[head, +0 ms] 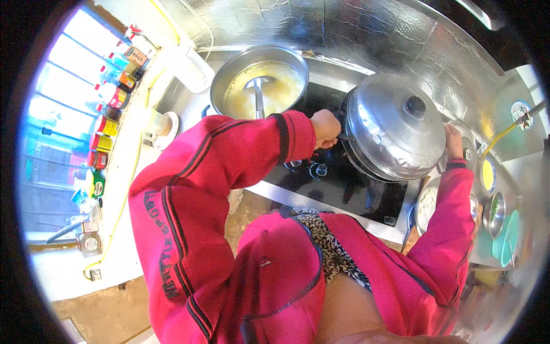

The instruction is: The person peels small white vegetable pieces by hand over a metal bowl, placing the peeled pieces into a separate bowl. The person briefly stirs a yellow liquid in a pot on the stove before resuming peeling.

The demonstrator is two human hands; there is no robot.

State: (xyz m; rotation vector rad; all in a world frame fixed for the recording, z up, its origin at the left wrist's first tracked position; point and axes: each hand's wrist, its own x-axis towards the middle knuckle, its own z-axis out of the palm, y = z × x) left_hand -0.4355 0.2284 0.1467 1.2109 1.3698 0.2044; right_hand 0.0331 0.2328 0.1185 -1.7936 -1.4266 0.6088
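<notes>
A metal pot (365, 165) with a shiny domed lid (382, 120) and black lid knob (415, 106) is over the right part of the black glass stove (296, 182). My left hand (325, 128) is closed around the black side handle at its left. On the opposite side my right hand (453, 141) holds the pot, its fingertips partly hidden. Left of it, a wide steel pot (218, 88) contains yellowish, foamy liquid (279, 92). A metal ladle (258, 96) rests in that liquid, the end of its handle covered by my left sleeve.
Bottles and jars (107, 124) line the window ledge at left. To the right stand a steel bowl with chopped greens (494, 215), a turquoise basin (510, 241), a dish of yellow food (488, 175) and a container of white pieces (425, 204). Foil (343, 30) covers the wall behind.
</notes>
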